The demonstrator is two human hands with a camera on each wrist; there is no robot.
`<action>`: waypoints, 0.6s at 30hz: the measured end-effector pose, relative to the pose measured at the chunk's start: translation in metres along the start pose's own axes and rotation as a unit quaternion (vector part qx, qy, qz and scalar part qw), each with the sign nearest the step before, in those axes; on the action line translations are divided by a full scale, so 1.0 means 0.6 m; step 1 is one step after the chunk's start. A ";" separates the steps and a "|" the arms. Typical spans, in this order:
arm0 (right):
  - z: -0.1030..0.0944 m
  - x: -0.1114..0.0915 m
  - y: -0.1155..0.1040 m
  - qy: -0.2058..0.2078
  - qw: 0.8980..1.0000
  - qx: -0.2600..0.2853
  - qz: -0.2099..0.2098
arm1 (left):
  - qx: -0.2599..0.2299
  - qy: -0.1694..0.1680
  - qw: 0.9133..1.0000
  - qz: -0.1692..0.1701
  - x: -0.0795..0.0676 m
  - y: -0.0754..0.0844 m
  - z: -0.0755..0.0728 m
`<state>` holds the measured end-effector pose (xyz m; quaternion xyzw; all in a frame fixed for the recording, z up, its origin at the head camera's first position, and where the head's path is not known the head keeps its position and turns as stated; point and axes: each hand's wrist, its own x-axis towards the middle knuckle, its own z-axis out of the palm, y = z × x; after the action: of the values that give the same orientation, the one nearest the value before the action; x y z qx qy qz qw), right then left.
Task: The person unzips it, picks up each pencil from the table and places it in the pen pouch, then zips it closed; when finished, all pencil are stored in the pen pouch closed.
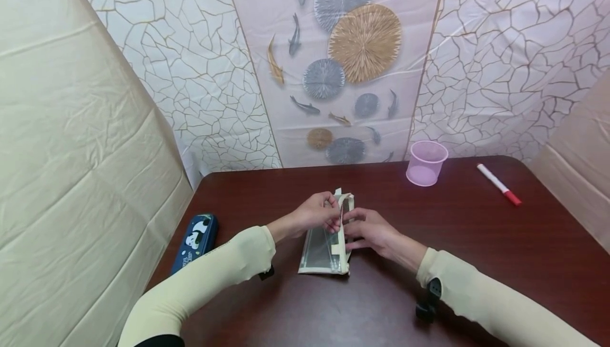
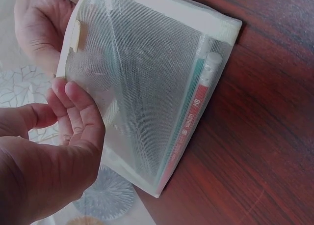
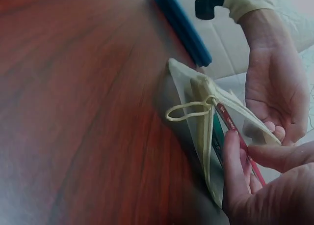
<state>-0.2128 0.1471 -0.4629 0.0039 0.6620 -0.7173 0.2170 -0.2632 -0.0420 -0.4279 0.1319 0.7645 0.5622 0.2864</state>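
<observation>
A mesh zip pouch (image 1: 318,251) with cream trim stands at the middle of the table, its zipped side open. My left hand (image 1: 315,212) pinches the edge of the opening between thumb and fingertips. At the opening, my right hand (image 1: 374,233) has its thumb and fingers around a red pencil (image 3: 227,118), seen in the right wrist view. Dark green pencils or pens (image 3: 218,129) lie beside it inside the pouch. Through the mesh in the left wrist view, a red HB pencil (image 2: 190,114) with a white end shows; whether it is the same pencil, I cannot tell. A cord loop (image 3: 184,112) hangs from the pouch's corner.
A blue pencil case (image 1: 197,238) with pandas lies at the table's left edge, partly behind my left sleeve. At the back right stand a pink translucent cup (image 1: 425,164) and a white marker with a red cap (image 1: 498,184). Patterned cloth (image 1: 190,71) hangs behind the table.
</observation>
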 end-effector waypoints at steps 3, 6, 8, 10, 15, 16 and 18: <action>0.000 0.002 -0.002 0.007 1.000 -0.024 -0.005 | 0.001 0.002 1.000 0.001 0.000 0.000 0.000; -0.003 0.002 -0.002 0.012 0.999 -0.044 -0.010 | 0.000 0.000 1.000 0.002 -0.001 0.000 -0.001; -0.006 0.001 -0.001 0.009 0.998 -0.059 -0.016 | 0.000 -0.001 1.000 0.004 -0.001 0.000 0.000; -0.010 0.000 0.000 0.008 0.997 -0.073 -0.021 | -0.001 -0.002 1.000 0.004 -0.001 -0.001 0.000; -0.023 -0.007 0.001 0.016 0.994 -0.107 -0.035 | -0.002 -0.001 1.000 0.002 0.001 -0.001 0.000; -0.026 -0.009 0.000 0.019 0.993 -0.115 -0.037 | -0.002 -0.001 1.000 0.002 0.001 -0.001 0.000; -0.030 -0.014 -0.001 0.023 0.991 -0.128 -0.038 | -0.002 0.000 1.000 0.001 0.001 0.000 0.000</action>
<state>-0.2105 0.1669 -0.4622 -0.0323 0.7530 -0.6341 0.1731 -0.2637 -0.0417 -0.4283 0.1321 0.7632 0.5639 0.2866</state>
